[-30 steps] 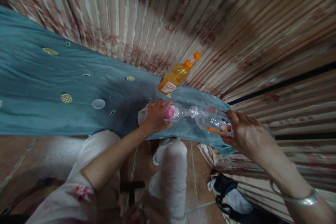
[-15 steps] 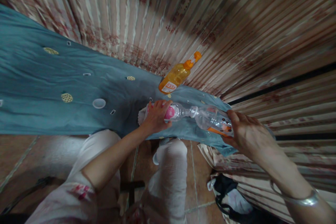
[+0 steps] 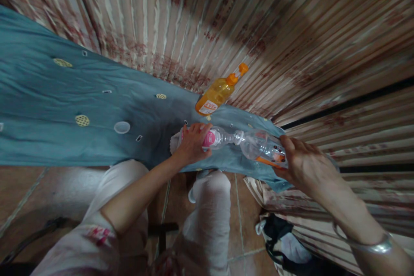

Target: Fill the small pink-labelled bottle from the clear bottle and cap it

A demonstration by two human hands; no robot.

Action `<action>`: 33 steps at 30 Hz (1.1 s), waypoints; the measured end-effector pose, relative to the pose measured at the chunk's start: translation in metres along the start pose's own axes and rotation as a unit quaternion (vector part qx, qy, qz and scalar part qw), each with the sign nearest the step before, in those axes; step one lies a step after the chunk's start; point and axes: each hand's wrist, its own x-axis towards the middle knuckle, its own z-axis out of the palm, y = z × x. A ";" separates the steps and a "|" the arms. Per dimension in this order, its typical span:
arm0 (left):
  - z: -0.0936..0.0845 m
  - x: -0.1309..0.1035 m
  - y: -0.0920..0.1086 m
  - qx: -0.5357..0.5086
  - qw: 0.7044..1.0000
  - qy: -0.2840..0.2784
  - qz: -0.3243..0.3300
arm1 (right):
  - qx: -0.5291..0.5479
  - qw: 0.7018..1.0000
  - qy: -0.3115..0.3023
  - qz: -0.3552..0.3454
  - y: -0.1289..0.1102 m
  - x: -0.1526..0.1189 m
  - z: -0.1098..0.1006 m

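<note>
My left hand (image 3: 193,143) is wrapped round a clear plastic bottle (image 3: 221,137) with a pink label. My right hand (image 3: 305,161) grips a larger clear plastic bottle (image 3: 258,144) with an orange label, tilted so its white-ringed neck meets the mouth of the left bottle. The two mouths are close together or touching; I cannot tell exactly. Some clear contents show inside the right bottle, but their level is unclear. Behind them an amber pump bottle (image 3: 215,97) with an orange pump head stands on the blue cloth (image 3: 148,116).
A round whitish cap or lid (image 3: 122,127) lies on the cloth to the left. Pleated patterned curtains (image 3: 181,26) hang directly behind the table. My knees are under its front edge, and a black and white bag (image 3: 286,241) rests at the lower right.
</note>
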 end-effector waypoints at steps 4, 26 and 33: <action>0.001 0.000 -0.001 0.004 1.000 0.003 -0.001 | -0.007 1.000 0.006 0.004 0.000 0.000 0.001; 0.001 0.000 0.000 0.007 1.000 0.000 0.003 | -0.014 1.000 0.002 0.002 -0.001 0.001 -0.003; 0.001 0.001 0.000 0.008 1.000 -0.004 -0.001 | -0.008 1.000 0.004 0.003 0.000 0.000 -0.001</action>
